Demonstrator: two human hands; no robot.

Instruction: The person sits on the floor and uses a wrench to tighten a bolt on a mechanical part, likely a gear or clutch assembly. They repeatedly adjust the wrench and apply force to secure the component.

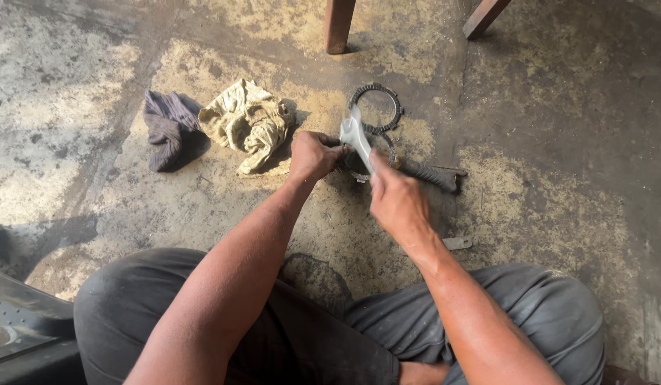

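My right hand (396, 201) grips a silver spanner (357, 137), its open head raised above a round metal part (359, 165) on the floor. My left hand (314, 155) is closed on the left side of that part, holding it down. A dark toothed ring plate (375, 108) lies flat just behind the spanner head. A dark rod-like tool (430, 173) lies to the right of the part, partly hidden by my right hand.
A beige rag (248, 122) and a dark grey rag (170, 128) lie on the stained concrete floor to the left. Two wooden legs (339, 25) stand at the back. A small metal piece (457, 243) lies near my right knee. A dark object (20, 321) sits at the bottom left.
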